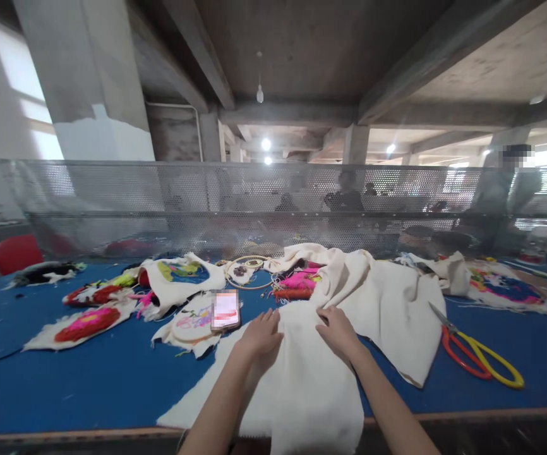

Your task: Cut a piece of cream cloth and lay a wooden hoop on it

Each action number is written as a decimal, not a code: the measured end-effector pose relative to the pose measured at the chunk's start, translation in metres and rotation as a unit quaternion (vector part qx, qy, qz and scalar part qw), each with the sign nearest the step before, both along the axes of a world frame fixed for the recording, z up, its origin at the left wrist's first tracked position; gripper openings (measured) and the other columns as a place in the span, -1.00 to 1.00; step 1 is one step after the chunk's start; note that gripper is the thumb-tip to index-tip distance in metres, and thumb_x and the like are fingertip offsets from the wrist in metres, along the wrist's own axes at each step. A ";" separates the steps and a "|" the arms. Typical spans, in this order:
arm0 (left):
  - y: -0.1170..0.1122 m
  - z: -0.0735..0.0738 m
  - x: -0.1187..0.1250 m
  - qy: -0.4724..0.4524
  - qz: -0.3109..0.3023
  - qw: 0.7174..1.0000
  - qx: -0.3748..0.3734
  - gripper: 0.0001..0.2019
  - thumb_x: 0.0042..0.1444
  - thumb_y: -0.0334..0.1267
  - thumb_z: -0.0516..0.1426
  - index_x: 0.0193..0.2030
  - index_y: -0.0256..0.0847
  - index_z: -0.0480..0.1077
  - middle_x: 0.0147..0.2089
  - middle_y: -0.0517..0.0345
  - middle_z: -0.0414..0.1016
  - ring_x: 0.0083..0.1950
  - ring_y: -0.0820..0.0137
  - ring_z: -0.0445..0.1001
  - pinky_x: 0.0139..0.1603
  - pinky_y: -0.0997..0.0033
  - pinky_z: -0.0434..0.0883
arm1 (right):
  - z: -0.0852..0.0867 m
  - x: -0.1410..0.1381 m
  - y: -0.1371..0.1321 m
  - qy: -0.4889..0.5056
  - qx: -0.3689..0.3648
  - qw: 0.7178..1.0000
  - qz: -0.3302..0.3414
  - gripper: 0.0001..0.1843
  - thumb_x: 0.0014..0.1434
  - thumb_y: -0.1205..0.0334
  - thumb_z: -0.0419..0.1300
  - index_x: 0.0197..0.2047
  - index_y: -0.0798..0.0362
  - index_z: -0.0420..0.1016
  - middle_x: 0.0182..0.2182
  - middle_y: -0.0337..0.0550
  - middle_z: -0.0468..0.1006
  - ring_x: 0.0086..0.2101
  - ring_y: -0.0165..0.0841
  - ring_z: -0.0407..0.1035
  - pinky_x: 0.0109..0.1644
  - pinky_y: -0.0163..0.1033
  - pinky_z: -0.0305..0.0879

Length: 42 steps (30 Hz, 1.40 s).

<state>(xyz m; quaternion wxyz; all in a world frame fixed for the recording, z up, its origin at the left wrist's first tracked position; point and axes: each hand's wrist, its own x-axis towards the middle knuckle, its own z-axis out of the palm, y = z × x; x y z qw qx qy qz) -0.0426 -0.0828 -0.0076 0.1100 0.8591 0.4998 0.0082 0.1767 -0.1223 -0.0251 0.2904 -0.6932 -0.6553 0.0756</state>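
A large piece of cream cloth (302, 373) lies across the table in front of me and hangs over its near edge. My left hand (260, 332) rests on it with the fingers stretched out flat. Opposite, my right hand (338, 330) has bent fingers that seem to pinch the cloth by a fold; the thumb side is partly hidden. Beyond my hands the rest of the cloth is heaped in loose folds (378, 291). A phone (226, 311) with a lit screen sits just left of my left hand, beside an embroidered piece (191, 323).
Scissors (479, 354) with red and yellow handles lie open at right on the blue table (126, 385). Several embroidered pieces, a wooden hoop (235, 272) and pink yarn (302, 278) lie toward the back. A perforated metal screen (254, 196) stands behind; a person (496, 183) is beyond it.
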 end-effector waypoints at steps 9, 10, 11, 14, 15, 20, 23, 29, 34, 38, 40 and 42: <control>-0.014 0.018 -0.004 -0.016 -0.015 1.000 -0.011 -0.39 0.07 -0.35 -0.07 0.31 -0.33 0.03 0.38 -0.06 -0.05 0.38 0.28 -0.07 0.32 0.33 -0.03 | 0.002 -0.003 0.010 0.100 0.043 0.994 -0.014 -0.71 0.22 0.15 -0.16 -0.14 0.05 0.30 -0.21 -0.09 0.49 -0.21 -0.29 0.37 -0.20 -0.30 0.20; -0.017 0.022 -0.005 -0.017 -0.018 1.000 -0.014 -0.40 0.07 -0.36 -0.07 0.31 -0.31 0.05 0.38 -0.04 -0.03 0.38 0.30 -0.05 0.32 0.35 -0.03 | 0.003 -0.001 0.010 0.101 0.042 0.994 -0.025 -0.72 0.21 0.16 -0.14 -0.14 0.05 0.29 -0.22 -0.07 0.49 -0.21 -0.27 0.37 -0.21 -0.29 0.20; -0.022 0.025 -0.007 -0.017 -0.017 1.000 -0.019 -0.40 0.06 -0.34 -0.06 0.30 -0.30 0.08 0.38 -0.05 -0.02 0.37 0.27 -0.03 0.32 0.32 -0.01 | 0.004 0.000 0.010 0.099 0.037 0.994 -0.036 -0.74 0.20 0.17 -0.11 -0.14 0.05 0.29 -0.25 -0.05 0.49 -0.22 -0.25 0.37 -0.22 -0.28 0.19; -0.035 0.030 -0.012 -0.005 0.008 0.999 -0.042 -0.34 -0.01 -0.15 0.06 0.28 -0.29 0.13 0.36 -0.14 -0.01 0.35 0.06 0.01 0.26 0.12 0.12 | 0.006 0.007 0.010 0.091 0.028 0.994 -0.056 -0.78 0.18 0.20 -0.06 -0.16 0.04 0.30 -0.28 -0.04 0.50 -0.25 -0.23 0.39 -0.24 -0.26 0.17; -0.038 0.031 -0.014 -0.003 0.017 0.999 -0.051 -0.28 -0.05 -0.07 0.10 0.28 -0.27 0.13 0.37 -0.14 -0.03 0.35 0.00 0.00 0.23 0.08 0.14 | 0.007 0.009 0.010 0.091 0.028 0.994 -0.057 -0.79 0.18 0.20 -0.06 -0.17 0.04 0.31 -0.27 -0.05 0.50 -0.24 -0.24 0.39 -0.23 -0.27 0.17; -0.045 0.032 -0.021 0.023 0.034 0.997 -0.066 -0.19 -0.06 0.09 0.09 0.32 -0.22 0.04 0.40 -0.06 -0.13 0.37 0.05 -0.05 0.23 0.11 0.14 | 0.010 0.022 0.013 0.094 0.024 0.993 -0.063 -0.78 0.21 0.18 -0.09 -0.17 0.03 0.30 -0.22 -0.09 0.51 -0.19 -0.29 0.38 -0.20 -0.30 0.18; -0.041 0.031 -0.020 0.052 0.043 0.997 -0.044 -0.23 0.04 0.10 0.02 0.31 -0.35 0.03 0.38 -0.19 -0.10 0.35 0.04 0.00 0.22 0.12 0.14 | 0.005 0.031 0.017 0.077 -0.004 0.996 -0.053 -0.83 0.16 0.20 -0.02 -0.22 0.04 0.33 -0.23 -0.10 0.51 -0.21 -0.29 0.38 -0.18 -0.28 0.18; -0.022 0.044 -0.008 0.065 0.049 0.996 -0.046 -0.35 0.00 0.17 0.02 0.05 -0.34 0.34 0.06 -0.27 0.42 0.04 -0.06 0.40 -0.04 0.09 0.34 | 0.000 0.043 0.018 0.019 -0.029 0.999 -0.013 -0.71 0.06 0.21 0.14 -0.12 0.08 0.34 -0.11 -0.06 0.48 -0.12 -0.26 0.37 -0.10 -0.25 0.20; -0.025 0.044 -0.003 0.057 0.050 0.996 -0.043 -0.19 -0.05 0.30 -0.01 0.19 -0.30 0.24 0.08 -0.32 0.39 0.05 -0.14 0.39 -0.05 0.03 0.33 | 0.008 0.022 -0.018 -0.044 0.029 0.999 0.001 -0.50 0.11 0.18 0.09 0.12 0.14 0.25 0.16 0.08 0.23 0.16 -0.19 0.09 0.19 -0.15 0.00; -0.050 0.016 -0.029 0.010 0.007 1.000 -0.015 0.06 -0.19 0.41 0.03 0.36 -0.24 -0.06 0.39 -0.24 -0.20 0.37 -0.10 -0.17 0.25 0.01 0.03 | -0.011 0.018 -0.070 -0.103 -0.009 0.993 0.064 -0.29 0.16 -0.11 0.00 0.30 0.06 0.08 0.32 -0.03 -0.07 0.29 -0.18 -0.19 0.30 -0.07 -0.14; -0.060 0.003 -0.046 -0.025 0.013 1.000 -0.010 -0.04 -0.06 0.37 -0.04 0.36 -0.25 -0.05 0.41 -0.11 -0.24 0.40 0.05 -0.23 0.31 0.11 -0.06 | -0.021 0.028 -0.087 -0.108 -0.102 0.986 0.070 -0.36 0.24 -0.11 -0.15 0.32 -0.06 0.04 0.31 -0.15 0.00 0.28 -0.22 -0.14 0.31 0.01 -0.18; -0.065 -0.003 -0.060 -0.051 0.025 0.998 -0.010 -0.15 0.04 0.31 -0.09 0.35 -0.22 -0.04 0.41 0.00 -0.20 0.41 0.16 -0.20 0.34 0.17 -0.10 | -0.027 0.042 -0.095 -0.110 -0.153 0.981 0.036 -0.36 0.24 -0.11 -0.15 0.33 -0.09 0.01 0.31 -0.20 -0.02 0.28 -0.20 -0.15 0.28 0.06 -0.12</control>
